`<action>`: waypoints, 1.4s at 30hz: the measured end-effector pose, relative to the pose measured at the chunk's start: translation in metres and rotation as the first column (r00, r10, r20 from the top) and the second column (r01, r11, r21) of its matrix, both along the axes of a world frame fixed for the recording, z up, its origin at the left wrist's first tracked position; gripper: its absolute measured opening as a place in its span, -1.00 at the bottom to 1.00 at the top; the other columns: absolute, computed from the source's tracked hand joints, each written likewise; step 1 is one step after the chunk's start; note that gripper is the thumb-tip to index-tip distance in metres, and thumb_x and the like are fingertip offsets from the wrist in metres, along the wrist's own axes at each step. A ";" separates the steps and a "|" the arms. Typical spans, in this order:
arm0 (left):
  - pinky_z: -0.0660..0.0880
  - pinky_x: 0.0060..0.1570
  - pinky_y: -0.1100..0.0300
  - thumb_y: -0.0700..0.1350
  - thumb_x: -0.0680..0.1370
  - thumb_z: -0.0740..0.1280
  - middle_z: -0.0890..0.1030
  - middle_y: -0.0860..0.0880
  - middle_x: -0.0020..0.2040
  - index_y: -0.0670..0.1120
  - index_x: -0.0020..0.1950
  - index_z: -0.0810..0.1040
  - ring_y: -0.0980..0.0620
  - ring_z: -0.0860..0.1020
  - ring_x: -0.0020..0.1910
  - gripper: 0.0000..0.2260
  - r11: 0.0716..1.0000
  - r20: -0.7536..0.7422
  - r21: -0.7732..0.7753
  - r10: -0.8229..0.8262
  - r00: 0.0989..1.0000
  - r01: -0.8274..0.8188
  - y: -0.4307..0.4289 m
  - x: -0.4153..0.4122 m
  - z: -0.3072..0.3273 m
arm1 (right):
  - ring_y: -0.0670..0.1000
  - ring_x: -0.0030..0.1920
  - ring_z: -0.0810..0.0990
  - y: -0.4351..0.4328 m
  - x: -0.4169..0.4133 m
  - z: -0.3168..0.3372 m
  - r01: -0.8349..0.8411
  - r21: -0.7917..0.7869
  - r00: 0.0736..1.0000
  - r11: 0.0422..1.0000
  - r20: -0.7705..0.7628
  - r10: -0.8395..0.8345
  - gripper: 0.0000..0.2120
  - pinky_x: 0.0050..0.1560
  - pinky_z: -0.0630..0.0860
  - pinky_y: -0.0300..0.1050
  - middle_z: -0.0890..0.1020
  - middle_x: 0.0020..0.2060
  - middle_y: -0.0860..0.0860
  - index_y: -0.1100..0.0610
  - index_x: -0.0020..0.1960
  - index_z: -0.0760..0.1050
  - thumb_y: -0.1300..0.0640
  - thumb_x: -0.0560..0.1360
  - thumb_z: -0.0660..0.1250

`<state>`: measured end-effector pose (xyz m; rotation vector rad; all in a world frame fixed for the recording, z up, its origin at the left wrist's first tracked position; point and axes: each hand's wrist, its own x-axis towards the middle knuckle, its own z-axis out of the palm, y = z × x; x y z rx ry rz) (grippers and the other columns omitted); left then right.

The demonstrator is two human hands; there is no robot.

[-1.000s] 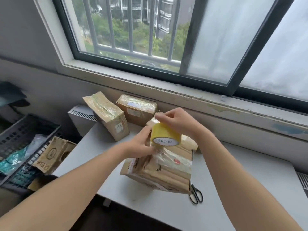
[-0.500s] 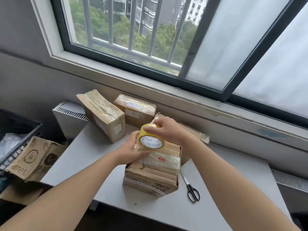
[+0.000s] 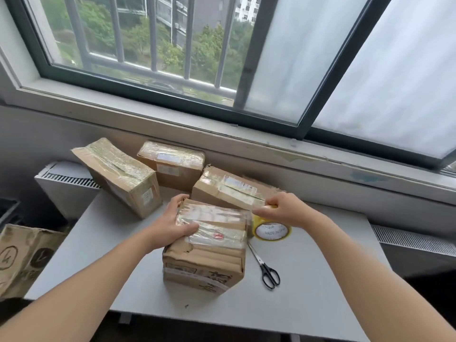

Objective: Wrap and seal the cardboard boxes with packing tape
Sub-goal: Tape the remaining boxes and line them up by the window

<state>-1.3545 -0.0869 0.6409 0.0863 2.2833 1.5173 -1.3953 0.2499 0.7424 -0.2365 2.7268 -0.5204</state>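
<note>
Gripping near box (image 3: 204,248) with left hand (image 3: 172,223); gripping tape roll (image 3: 271,230) with right hand (image 3: 283,209). Judging far boxes (image 3: 172,164) sealed, near one mid-wrap, cut pending.

Both bare forearms are extended forward and inward. The left hand (image 3: 176,222) is laid on the top left edge of the cardboard box (image 3: 209,245), fingers curled over it, thumb pressed flat. The right hand (image 3: 283,209) is closed, knuckles up, on the yellow tape roll (image 3: 271,232).

home room | barred window (image 3: 153,45) | radiator (image 3: 66,186) | table (image 3: 320,280)
</note>
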 end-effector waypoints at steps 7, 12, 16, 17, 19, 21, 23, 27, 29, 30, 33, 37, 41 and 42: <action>0.46 0.18 0.21 0.01 0.55 0.50 0.37 0.02 0.44 0.31 0.49 0.11 0.12 0.52 0.25 -0.30 1.000 0.017 0.024 0.003 1.000 -0.003 0.003 0.002 0.005 | -0.03 -0.31 0.48 0.005 0.007 -0.026 0.019 -0.014 0.996 1.000 0.083 -0.018 -0.47 -0.27 0.35 -0.09 0.52 -0.36 -0.04 0.10 -0.26 0.50 -0.39 0.45 0.37; 0.25 0.51 -0.06 0.19 0.53 0.46 0.10 0.09 0.57 0.32 0.58 0.00 -0.02 0.24 0.53 -0.20 0.949 -0.071 -0.278 -0.172 0.983 0.146 0.001 -0.011 0.022 | -0.03 -0.30 0.51 0.009 0.004 -0.028 0.020 -0.067 0.998 0.998 0.068 -0.015 -0.51 -0.26 0.38 -0.09 0.55 -0.36 -0.04 0.08 -0.22 0.58 -0.37 0.45 0.39; -0.14 0.56 -0.37 0.24 0.47 0.44 -0.10 0.23 0.62 0.26 0.63 -0.06 0.01 -0.04 0.64 -0.11 0.723 -0.190 -0.639 -0.480 0.856 0.264 0.031 -0.028 0.062 | -0.04 -0.30 0.48 0.011 -0.001 -0.012 -0.024 -0.066 1.000 0.997 0.007 0.025 -0.60 -0.26 0.37 -0.08 0.52 -0.37 -0.06 0.06 -0.26 0.57 -0.27 0.50 0.41; -0.16 0.57 -0.32 0.26 0.47 0.45 -0.10 0.22 0.64 0.23 0.64 -0.07 0.04 -0.05 0.65 -0.09 0.674 -0.190 -0.667 -0.566 0.803 0.317 0.047 -0.032 0.073 | -0.03 -0.30 0.47 0.010 -0.001 -0.008 -0.037 -0.062 0.999 0.997 -0.006 0.036 -0.60 -0.25 0.36 -0.07 0.51 -0.37 -0.05 0.06 -0.25 0.57 -0.26 0.50 0.40; 0.03 0.61 -0.12 0.23 0.46 0.52 0.02 0.17 0.66 0.20 0.66 -0.06 0.07 0.05 0.63 -0.03 0.598 -0.127 -0.655 -0.690 0.713 0.462 0.085 -0.043 0.090 | -0.04 -0.29 0.45 0.008 -0.001 0.001 -0.051 -0.067 0.998 0.996 -0.030 0.049 -0.60 -0.25 0.36 -0.07 0.49 -0.37 -0.05 0.05 -0.25 0.57 -0.27 0.51 0.39; 0.25 0.51 0.06 0.12 0.40 0.61 0.20 0.14 0.62 0.20 0.65 -0.02 0.08 0.23 0.56 0.02 0.554 -0.024 -0.599 -0.735 0.678 0.579 0.117 -0.052 0.094 | -0.05 -0.29 0.45 0.009 -0.003 0.010 -0.067 -0.085 0.996 0.994 -0.056 0.062 -0.61 -0.26 0.37 -0.09 0.50 -0.36 -0.05 0.05 -0.23 0.58 -0.27 0.51 0.39; 0.30 0.40 0.13 0.10 0.37 0.65 0.32 0.14 0.56 0.21 0.64 -0.01 0.12 0.32 0.46 0.06 0.555 0.045 -0.555 -0.723 0.689 0.619 0.132 -0.059 0.087 | -0.09 -0.33 0.45 0.012 -0.003 0.021 -0.073 -0.115 0.995 0.991 -0.082 0.064 -0.63 -0.29 0.38 -0.13 0.51 -0.38 -0.08 0.04 -0.24 0.59 -0.25 0.51 0.41; 0.32 0.49 -0.02 0.21 0.30 0.66 0.34 0.05 0.58 0.25 0.62 -0.03 -0.03 0.33 0.53 0.12 0.606 0.078 -0.523 -0.666 0.742 0.599 0.136 -0.064 0.074 | -0.15 -0.35 0.47 0.019 -0.005 0.040 -0.078 -0.182 0.993 0.980 -0.099 0.060 -0.68 -0.35 0.41 -0.25 0.56 -0.37 -0.09 0.02 -0.23 0.63 -0.20 0.50 0.45; 0.31 0.49 -0.02 0.20 0.29 0.66 0.31 0.03 0.59 0.29 0.62 -0.05 -0.05 0.32 0.55 0.13 0.631 0.099 -0.487 -0.647 0.756 0.604 0.136 -0.065 0.073 | -0.13 -0.30 0.50 0.019 -0.007 0.043 -0.121 -0.116 0.989 0.986 -0.098 0.110 -0.63 -0.33 0.43 -0.23 0.60 -0.31 -0.04 0.05 -0.19 0.63 -0.26 0.50 0.43; 0.34 0.47 -0.03 0.21 0.29 0.66 0.34 0.02 0.58 0.30 0.61 -0.04 -0.06 0.35 0.52 0.12 0.646 0.087 -0.486 -0.635 0.768 0.589 0.136 -0.064 0.072 | -0.11 -0.28 0.52 0.019 -0.008 0.043 -0.124 -0.096 0.989 0.988 -0.090 0.115 -0.62 -0.30 0.45 -0.20 0.62 -0.29 -0.02 0.04 -0.19 0.63 -0.29 0.49 0.42; 0.39 0.39 0.04 0.20 0.34 0.63 0.43 -0.02 0.48 0.27 0.60 0.00 -0.04 0.41 0.42 0.03 0.724 0.035 -0.463 -0.562 0.826 0.512 0.135 -0.056 0.066 | -0.09 -0.28 0.52 0.025 -0.009 0.037 -0.095 -0.089 0.994 0.991 -0.060 0.090 -0.63 -0.24 0.45 -0.13 0.61 -0.33 -0.04 -0.02 -0.24 0.60 -0.32 0.48 0.42; 0.39 0.25 0.15 0.20 0.49 0.51 0.47 -0.08 0.44 0.16 0.64 -0.02 -0.06 0.48 0.32 -0.09 0.763 0.028 -0.486 -0.475 0.880 0.427 0.131 -0.037 0.052 | -0.09 -0.26 0.53 0.021 -0.010 0.037 -0.105 -0.089 0.991 0.990 -0.097 0.097 -0.67 -0.25 0.48 -0.11 0.59 -0.32 -0.07 -0.05 -0.26 0.57 -0.29 0.46 0.47; 0.35 0.44 0.05 0.35 0.40 0.51 0.26 -0.07 0.59 0.25 0.63 -0.08 -0.08 0.35 0.49 0.01 0.817 0.130 -0.381 -0.416 0.900 0.433 0.126 -0.035 0.051 | -0.05 -0.17 0.58 0.007 -0.019 0.056 -0.207 -0.055 0.969 0.977 -0.146 0.197 -0.72 -0.13 0.57 -0.01 0.62 -0.26 -0.08 -0.07 -0.24 0.54 -0.23 0.46 0.49; 0.29 0.51 -0.02 0.42 0.35 0.51 0.16 -0.03 0.63 0.31 0.62 -0.10 -0.07 0.27 0.56 0.04 0.814 0.201 -0.324 -0.438 0.876 0.481 0.121 -0.037 0.054 | -0.06 -0.17 0.58 0.004 -0.020 0.062 -0.236 -0.048 0.963 0.971 -0.146 0.227 -0.73 -0.14 0.56 -0.03 0.61 -0.26 -0.11 -0.09 -0.24 0.52 -0.22 0.46 0.49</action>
